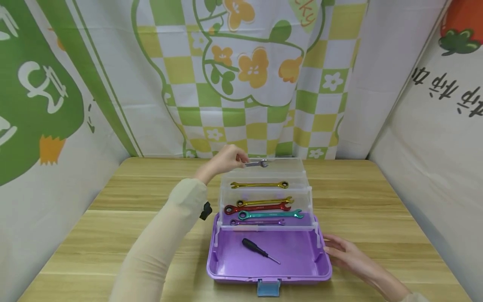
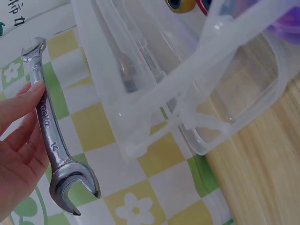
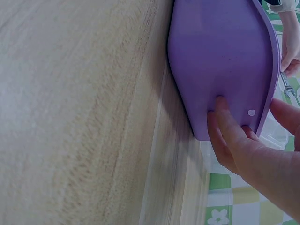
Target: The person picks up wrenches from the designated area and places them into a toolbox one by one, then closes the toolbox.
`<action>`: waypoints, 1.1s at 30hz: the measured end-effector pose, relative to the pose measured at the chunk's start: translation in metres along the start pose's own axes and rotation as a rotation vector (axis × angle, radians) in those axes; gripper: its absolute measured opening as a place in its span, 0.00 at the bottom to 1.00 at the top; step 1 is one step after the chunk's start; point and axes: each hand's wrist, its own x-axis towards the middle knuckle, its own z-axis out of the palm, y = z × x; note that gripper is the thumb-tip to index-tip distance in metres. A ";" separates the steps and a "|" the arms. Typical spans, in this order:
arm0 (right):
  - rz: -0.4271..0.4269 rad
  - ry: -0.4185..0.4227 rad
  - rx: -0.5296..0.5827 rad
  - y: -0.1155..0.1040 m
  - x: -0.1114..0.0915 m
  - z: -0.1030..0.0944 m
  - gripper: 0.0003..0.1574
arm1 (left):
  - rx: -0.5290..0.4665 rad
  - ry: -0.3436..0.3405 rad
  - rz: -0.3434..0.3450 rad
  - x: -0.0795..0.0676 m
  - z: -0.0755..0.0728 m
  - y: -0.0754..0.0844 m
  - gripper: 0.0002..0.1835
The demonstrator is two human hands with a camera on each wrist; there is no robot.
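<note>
Above the rear clear tray, my left hand pinches a silver open-ended wrench by its shaft, with the number 14 showing near one jaw. My right hand is at the right side of the purple toolbox. In the right wrist view, its fairly straight fingers touch the outer wall, with the thumb near the rim. A gold wrench lies in an upper clear tray. Lower down are another gold wrench, a red wrench, a teal wrench and a purple wrench.
A black-handled screwdriver lies in the toolbox's bottom. The raised clear trays stand over its back part, and a blue latch hangs at the front. Everything sits on a wooden table with printed curtains around it.
</note>
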 end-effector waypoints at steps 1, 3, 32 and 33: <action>-0.001 0.000 -0.001 0.000 0.000 0.000 0.41 | 0.004 -0.003 0.003 0.002 0.001 0.001 0.07; 0.001 0.002 -0.002 0.000 0.000 0.001 0.41 | -0.003 -0.012 -0.002 0.004 0.001 0.003 0.07; -0.015 -0.008 0.013 0.003 0.000 0.000 0.40 | 0.038 -0.110 -0.084 0.037 0.028 0.012 0.08; -0.016 -0.009 0.016 0.003 0.000 0.000 0.40 | 0.039 -0.115 -0.087 0.037 0.029 0.012 0.08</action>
